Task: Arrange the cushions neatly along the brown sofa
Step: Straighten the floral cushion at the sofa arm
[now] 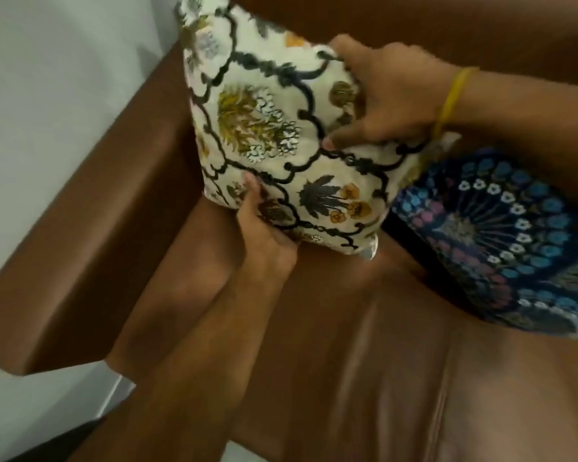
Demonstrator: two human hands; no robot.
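A cream cushion [267, 135] with a black trellis and yellow flowers stands upright in the corner of the brown sofa [364, 345], against the armrest and backrest. My left hand [264, 225] grips its lower edge from below. My right hand [391, 95], with a yellow band on the wrist, holds its right edge, thumb pressed on the front. A dark blue cushion [514, 241] with a round blue and pink flower pattern leans on the backrest just right of it, partly behind my right forearm.
The sofa's left armrest [90, 235] runs along a white wall [47, 95]. A strip of pale floor [30, 405] shows beyond the armrest's front end. The brown seat stretches toward me and to the right.
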